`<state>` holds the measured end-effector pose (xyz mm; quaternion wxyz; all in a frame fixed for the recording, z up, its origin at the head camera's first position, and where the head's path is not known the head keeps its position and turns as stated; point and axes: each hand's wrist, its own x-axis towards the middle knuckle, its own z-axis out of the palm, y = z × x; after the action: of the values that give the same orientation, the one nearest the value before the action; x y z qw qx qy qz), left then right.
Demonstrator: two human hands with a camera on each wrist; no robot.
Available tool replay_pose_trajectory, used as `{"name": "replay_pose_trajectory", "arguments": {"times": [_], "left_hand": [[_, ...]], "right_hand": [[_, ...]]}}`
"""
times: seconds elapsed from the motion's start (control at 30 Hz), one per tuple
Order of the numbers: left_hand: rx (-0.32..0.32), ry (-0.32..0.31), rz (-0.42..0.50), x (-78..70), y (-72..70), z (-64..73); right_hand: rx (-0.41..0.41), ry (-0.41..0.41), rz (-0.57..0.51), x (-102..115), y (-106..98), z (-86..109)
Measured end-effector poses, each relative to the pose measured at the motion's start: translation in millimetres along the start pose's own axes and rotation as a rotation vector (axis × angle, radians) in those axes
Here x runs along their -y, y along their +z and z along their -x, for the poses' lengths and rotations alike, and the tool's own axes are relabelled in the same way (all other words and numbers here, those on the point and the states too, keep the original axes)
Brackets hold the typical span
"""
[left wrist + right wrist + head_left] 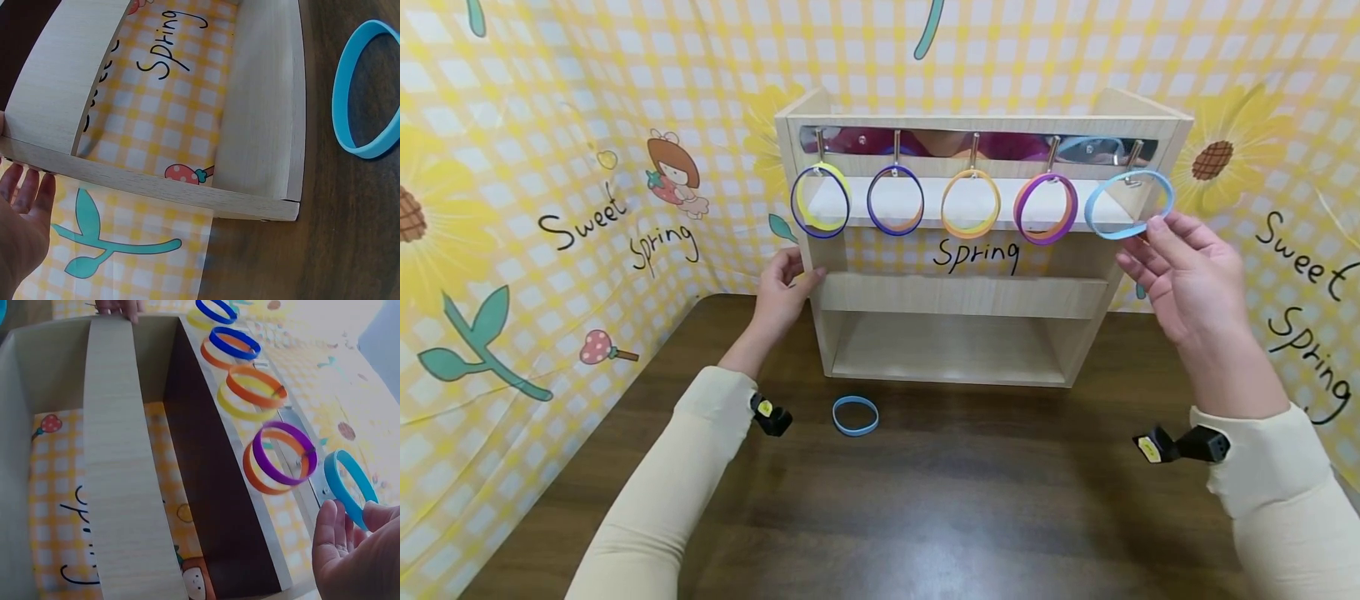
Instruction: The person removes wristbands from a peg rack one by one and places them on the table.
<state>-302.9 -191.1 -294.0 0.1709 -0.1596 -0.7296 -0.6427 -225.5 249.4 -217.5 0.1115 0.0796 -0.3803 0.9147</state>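
Observation:
My right hand (pixel 1202 275) pinches the lower edge of a light blue silicone wristband (pixel 1097 225) between thumb and fingers. The band's upper edge overlaps the rightmost metal hook (pixel 1135 154) in the head view. My left hand (pixel 781 292) grips the left side panel of a wooden shelf unit (pixel 962 296), thumb at the front and fingers on the outer side. Along the hook strip hang pairs of wristbands: yellow with dark blue (pixel 847 204), blue with orange (pixel 869 204), orange with yellow (pixel 998 204), and purple with orange (pixel 1075 208).
Another light blue wristband (pixel 856 432) lies on the dark wooden table (pixel 940 500), in front of the unit's left part. Yellow checked cloth (pixel 730 50) with printed flowers and lettering rises behind and on both sides.

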Motion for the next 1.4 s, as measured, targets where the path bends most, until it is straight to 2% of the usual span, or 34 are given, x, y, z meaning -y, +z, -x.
{"name": "replay_pose_trajectory", "arguments": {"times": [0.2, 0.3, 0.5, 0.67, 1.03, 1.4], "left_hand": [[-0.001, 0.01, 0.007, 0.3, 1.2, 0.7], [-0.005, 0.016, 0.006, 0.9, 1.5, 0.8], [-0.014, 0.019, 0.004, 2.9, 1.3, 1.0], [-0.011, 0.017, 0.011, 3.6, 1.9, 1.5], [-0.02, 0.01, 0.015, 5.8, 0.7, 3.4], [-0.027, 0.028, 0.027, 2.9, 2.7, -0.4]], "right_hand": [[0.056, 0.021, 0.046, -11.2, 2.9, 12.7], [0.093, 0.03, 0.104, -19.9, 5.4, 18.4], [0.176, 0.066, 0.177, -39.7, 7.2, 28.7], [0.213, 0.099, 0.269, -60.5, 6.8, 37.2], [0.216, 0.282, 0.454, -112.0, -0.9, 51.1], [0.212, 0.404, 0.541, -153.4, -13.1, 54.3]]}}
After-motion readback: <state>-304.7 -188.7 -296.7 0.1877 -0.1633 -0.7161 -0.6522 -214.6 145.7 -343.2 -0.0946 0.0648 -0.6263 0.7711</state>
